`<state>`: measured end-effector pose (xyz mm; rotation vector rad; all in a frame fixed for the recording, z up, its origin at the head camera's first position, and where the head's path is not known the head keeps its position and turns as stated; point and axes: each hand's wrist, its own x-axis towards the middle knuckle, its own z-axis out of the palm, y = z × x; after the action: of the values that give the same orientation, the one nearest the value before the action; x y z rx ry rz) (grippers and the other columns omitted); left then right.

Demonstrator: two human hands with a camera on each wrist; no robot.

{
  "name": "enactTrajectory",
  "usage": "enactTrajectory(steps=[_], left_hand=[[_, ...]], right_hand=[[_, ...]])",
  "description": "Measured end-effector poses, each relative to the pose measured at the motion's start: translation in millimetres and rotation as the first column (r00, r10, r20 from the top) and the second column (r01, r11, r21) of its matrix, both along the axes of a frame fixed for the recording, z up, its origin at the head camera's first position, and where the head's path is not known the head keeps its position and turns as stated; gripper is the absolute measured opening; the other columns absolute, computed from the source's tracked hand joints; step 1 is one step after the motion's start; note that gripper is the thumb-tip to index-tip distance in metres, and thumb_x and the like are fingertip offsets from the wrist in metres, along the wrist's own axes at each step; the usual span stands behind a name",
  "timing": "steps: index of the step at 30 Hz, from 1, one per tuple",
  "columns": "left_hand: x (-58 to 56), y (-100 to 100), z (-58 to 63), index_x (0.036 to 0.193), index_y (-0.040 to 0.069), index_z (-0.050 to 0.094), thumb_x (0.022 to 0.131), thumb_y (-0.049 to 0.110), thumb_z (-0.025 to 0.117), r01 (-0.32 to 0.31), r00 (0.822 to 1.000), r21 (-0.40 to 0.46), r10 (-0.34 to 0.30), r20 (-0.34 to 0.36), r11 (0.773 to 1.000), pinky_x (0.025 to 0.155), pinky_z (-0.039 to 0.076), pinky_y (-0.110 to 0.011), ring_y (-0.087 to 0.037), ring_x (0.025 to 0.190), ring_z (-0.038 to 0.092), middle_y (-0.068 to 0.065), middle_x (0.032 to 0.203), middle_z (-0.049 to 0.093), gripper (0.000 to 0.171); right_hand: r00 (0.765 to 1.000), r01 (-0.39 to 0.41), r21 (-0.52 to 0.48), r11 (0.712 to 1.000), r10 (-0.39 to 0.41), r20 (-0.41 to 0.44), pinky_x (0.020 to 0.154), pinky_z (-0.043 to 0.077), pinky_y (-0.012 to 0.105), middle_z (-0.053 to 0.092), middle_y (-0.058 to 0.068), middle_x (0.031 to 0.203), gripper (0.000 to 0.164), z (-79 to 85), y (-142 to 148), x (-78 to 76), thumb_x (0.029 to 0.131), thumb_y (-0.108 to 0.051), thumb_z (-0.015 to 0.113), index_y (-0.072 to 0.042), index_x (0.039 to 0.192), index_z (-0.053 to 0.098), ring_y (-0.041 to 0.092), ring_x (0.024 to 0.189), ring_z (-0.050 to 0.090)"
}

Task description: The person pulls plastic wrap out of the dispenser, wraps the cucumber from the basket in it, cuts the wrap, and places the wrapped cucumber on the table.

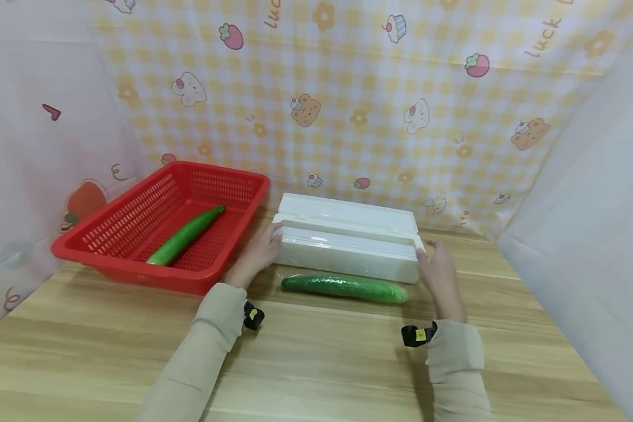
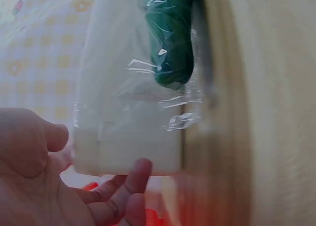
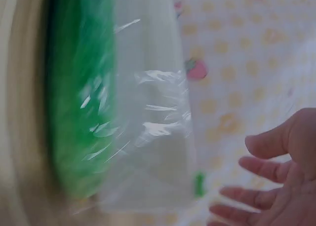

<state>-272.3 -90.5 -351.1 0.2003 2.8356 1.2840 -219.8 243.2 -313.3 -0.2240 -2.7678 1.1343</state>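
Observation:
A long white cling film dispenser (image 1: 348, 259) stands on the table with its lid (image 1: 348, 214) raised at the back. Clear film (image 2: 133, 97) runs down its front and over a green cucumber (image 1: 345, 287) lying just before it. At the dispenser's left end is my left hand (image 1: 258, 253), its fingertips right at the end wall and its thumb beside the upper edge. My right hand (image 1: 439, 272) is by the right end; in the right wrist view its fingers (image 3: 247, 196) are spread and apart from the dispenser, holding nothing.
A red perforated basket (image 1: 237, 243) stands at the left, with another cucumber (image 1: 187, 236) lying in it. Behind the table hangs a checked cloth (image 1: 358, 88), and a pale cloth (image 1: 585, 193) bounds the right side.

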Motion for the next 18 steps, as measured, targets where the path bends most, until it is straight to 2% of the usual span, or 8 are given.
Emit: enactTrajectory(steps=[2, 3, 5, 7, 9, 12, 15, 18], left_hand=[[3.9, 1.5, 5.1, 0.148, 0.019, 0.023, 0.101, 0.033, 0.031, -0.027, 1.0, -0.049, 0.028, 0.004, 0.998, 0.106, 0.019, -0.064, -0.045, 0.136, 0.021, -0.021, 0.149, 0.024, 0.05], [6.1, 3.5, 8.4, 0.148, 0.02, 0.022, 0.1, 0.034, 0.033, -0.045, 0.999, -0.079, 0.045, -0.006, 0.996, 0.104, 0.021, -0.064, -0.046, 0.133, 0.024, -0.023, 0.147, 0.025, 0.051], [13.4, 6.8, 15.8, 0.147, 0.02, 0.026, 0.098, 0.036, 0.04, -0.087, 0.996, -0.155, 0.08, -0.049, 0.984, 0.1, 0.027, -0.062, -0.044, 0.128, 0.032, -0.024, 0.142, 0.03, 0.053], [21.1, 14.2, 22.3, 0.142, 0.018, 0.037, 0.095, 0.034, 0.048, -0.103, 0.989, -0.24, 0.073, -0.132, 0.965, 0.092, 0.035, -0.056, -0.039, 0.117, 0.043, -0.02, 0.134, 0.04, 0.05], [28.3, 25.6, 26.9, 0.13, 0.015, 0.052, 0.094, 0.026, 0.051, -0.085, 0.977, -0.32, 0.016, -0.213, 0.944, 0.087, 0.042, -0.048, -0.032, 0.106, 0.051, -0.014, 0.124, 0.052, 0.039], [41.1, 44.1, 29.2, 0.112, 0.012, 0.066, 0.09, 0.017, 0.055, 0.023, 0.952, -0.389, -0.139, -0.272, 0.921, 0.08, 0.048, -0.038, -0.024, 0.095, 0.058, -0.007, 0.109, 0.063, 0.024], [51.0, 60.0, 25.7, 0.109, 0.01, 0.067, 0.089, 0.016, 0.059, 0.164, 0.93, -0.418, -0.281, -0.235, 0.894, 0.083, 0.05, -0.036, -0.021, 0.097, 0.06, -0.006, 0.106, 0.065, 0.022], [55.1, 69.2, 16.2, 0.114, 0.01, 0.064, 0.086, 0.019, 0.066, 0.229, 0.907, -0.497, -0.369, -0.204, 0.837, 0.085, 0.05, -0.036, -0.021, 0.102, 0.06, -0.004, 0.109, 0.065, 0.029]], right_hand=[[0.993, -0.091, 0.097, 0.991, 0.097, -0.061, 0.098, 0.038, 0.054, 0.047, 0.028, 0.131, 0.04, 10.2, -12.0, 7.3, 0.098, -0.02, 0.042, 0.003, 0.131, 0.044, 0.042, 0.12, 0.045], [0.982, -0.164, 0.143, 0.976, 0.175, -0.07, 0.094, 0.042, 0.051, 0.054, 0.026, 0.124, 0.035, 14.1, -17.6, 10.7, 0.098, -0.018, 0.044, 0.003, 0.125, 0.05, 0.039, 0.113, 0.051], [0.94, -0.321, 0.223, 0.92, 0.339, -0.044, 0.086, 0.048, 0.046, 0.063, 0.021, 0.11, 0.027, 18.6, -31.4, 15.6, 0.095, -0.014, 0.05, 0.003, 0.114, 0.059, 0.034, 0.099, 0.059], [0.89, -0.441, 0.283, 0.852, 0.455, 0.018, 0.084, 0.05, 0.043, 0.066, 0.017, 0.104, 0.022, 18.5, -42.7, 18.0, 0.093, -0.011, 0.053, 0.001, 0.108, 0.063, 0.029, 0.095, 0.062], [0.858, -0.505, 0.313, 0.805, 0.508, 0.075, 0.083, 0.05, 0.042, 0.067, 0.016, 0.103, 0.019, 14.1, -52.4, 17.2, 0.091, -0.007, 0.056, 0.002, 0.104, 0.066, 0.028, 0.095, 0.062], [0.848, -0.522, 0.353, 0.776, 0.516, 0.119, 0.084, 0.05, 0.042, 0.067, 0.016, 0.103, 0.018, 3.0, -62.2, 12.1, 0.086, -0.002, 0.059, 0.003, 0.102, 0.067, 0.029, 0.095, 0.062], [0.847, -0.525, 0.375, 0.764, 0.511, 0.145, 0.087, 0.049, 0.043, 0.066, 0.017, 0.105, 0.019, -7.5, -67.4, 7.4, 0.083, 0.0, 0.062, 0.004, 0.102, 0.067, 0.03, 0.1, 0.061], [0.854, -0.514, 0.399, 0.759, 0.498, 0.152, 0.09, 0.047, 0.043, 0.063, 0.018, 0.109, 0.022, -14.9, -69.3, 4.0, 0.082, 0.0, 0.065, 0.003, 0.103, 0.067, 0.032, 0.104, 0.059]])
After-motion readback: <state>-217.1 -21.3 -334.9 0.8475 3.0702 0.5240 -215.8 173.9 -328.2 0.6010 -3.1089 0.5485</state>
